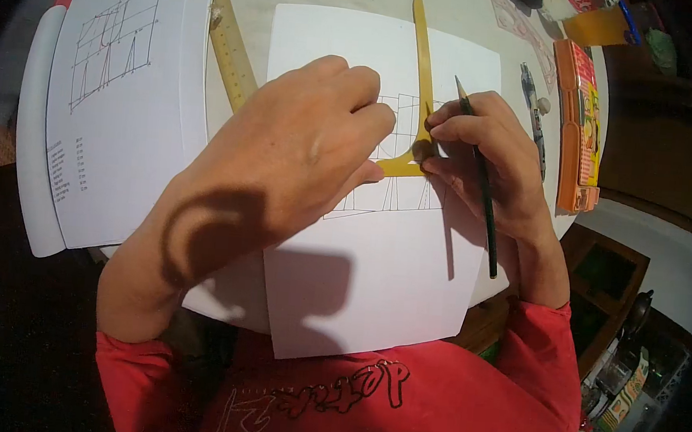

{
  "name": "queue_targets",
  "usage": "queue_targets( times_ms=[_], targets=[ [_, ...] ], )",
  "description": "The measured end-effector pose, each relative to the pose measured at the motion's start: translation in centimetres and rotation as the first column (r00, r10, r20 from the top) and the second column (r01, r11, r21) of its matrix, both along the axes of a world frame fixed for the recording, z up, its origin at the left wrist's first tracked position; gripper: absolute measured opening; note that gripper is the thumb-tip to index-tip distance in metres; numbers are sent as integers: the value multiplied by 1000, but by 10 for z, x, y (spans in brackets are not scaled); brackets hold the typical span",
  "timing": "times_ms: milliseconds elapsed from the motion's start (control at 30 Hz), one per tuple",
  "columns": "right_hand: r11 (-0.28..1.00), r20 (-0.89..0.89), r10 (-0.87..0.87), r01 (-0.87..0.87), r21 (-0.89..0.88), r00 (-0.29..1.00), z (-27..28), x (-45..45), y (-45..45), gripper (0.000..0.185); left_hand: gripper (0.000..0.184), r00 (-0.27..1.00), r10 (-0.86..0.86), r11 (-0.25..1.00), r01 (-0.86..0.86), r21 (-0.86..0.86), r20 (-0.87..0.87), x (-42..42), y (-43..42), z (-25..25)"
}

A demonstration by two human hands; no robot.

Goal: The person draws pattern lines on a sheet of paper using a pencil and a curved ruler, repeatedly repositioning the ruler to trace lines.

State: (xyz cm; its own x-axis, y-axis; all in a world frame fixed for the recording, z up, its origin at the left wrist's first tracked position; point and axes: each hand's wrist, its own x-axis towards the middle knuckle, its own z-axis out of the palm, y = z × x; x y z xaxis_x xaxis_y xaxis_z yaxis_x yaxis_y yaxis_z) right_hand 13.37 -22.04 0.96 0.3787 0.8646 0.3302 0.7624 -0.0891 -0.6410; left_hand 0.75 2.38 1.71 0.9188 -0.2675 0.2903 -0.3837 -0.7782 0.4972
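A yellow L-shaped ruler [423, 53] with a curved inner corner lies over a white sheet of paper [405, 292] on the table. Thin pencil lines of a pattern drawing show on the sheet, partly hidden by my hands. My left hand [304, 133] is closed, its thumb and fingers at the left end of the ruler's short arm. My right hand [499, 150] has a dark pencil [483, 185] tucked in it, sharpened tip pointing up and away. Its fingertips also pinch the ruler near the corner.
Left of the sheet lies a printed page [134, 153] with a pattern diagram. A straight yellow ruler [233, 52] sits beside it, partly under my left arm. On the right are a pen [533, 105], a small eraser [544, 106] and an orange pencil box [569, 123] near the table's edge.
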Motion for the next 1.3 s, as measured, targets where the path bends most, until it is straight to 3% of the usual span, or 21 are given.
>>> queue_targets(
  times_ms=[1300],
  targets=[
    [996,87,76,-73,-48,993,7,0,-1,25,17,999,-28,995,24,95,41,3,-2,-2]
  ],
)
